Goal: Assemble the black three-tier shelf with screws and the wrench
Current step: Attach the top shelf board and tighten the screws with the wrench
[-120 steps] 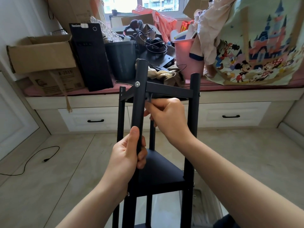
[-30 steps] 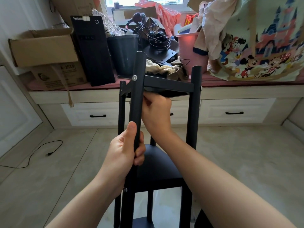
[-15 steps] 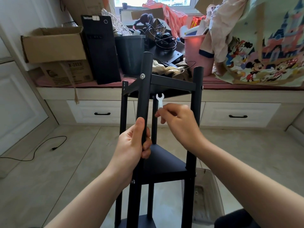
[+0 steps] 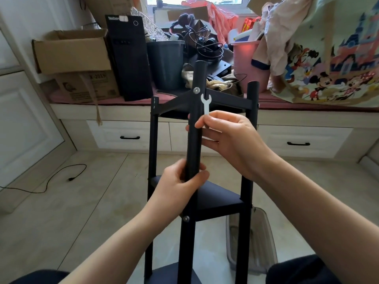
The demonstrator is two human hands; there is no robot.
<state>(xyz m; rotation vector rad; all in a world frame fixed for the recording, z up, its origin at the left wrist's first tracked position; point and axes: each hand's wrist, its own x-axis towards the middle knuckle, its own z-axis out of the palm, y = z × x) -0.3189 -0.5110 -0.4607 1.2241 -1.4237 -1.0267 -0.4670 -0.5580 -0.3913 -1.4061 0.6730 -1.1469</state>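
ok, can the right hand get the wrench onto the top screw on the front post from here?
Probably yes. The right hand pinches the wrench with its open end up, just below and right of the top screw. Nothing sits between them; the left hand grips the front post lower down.

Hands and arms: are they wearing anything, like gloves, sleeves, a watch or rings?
No. The left hand and the right hand are both bare, with no gloves. No ring or watch shows on the fingers or wrists. Both forearms are uncovered right down to the bottom edge of the picture, so no sleeve is in view. The fingernails look short and unpainted.
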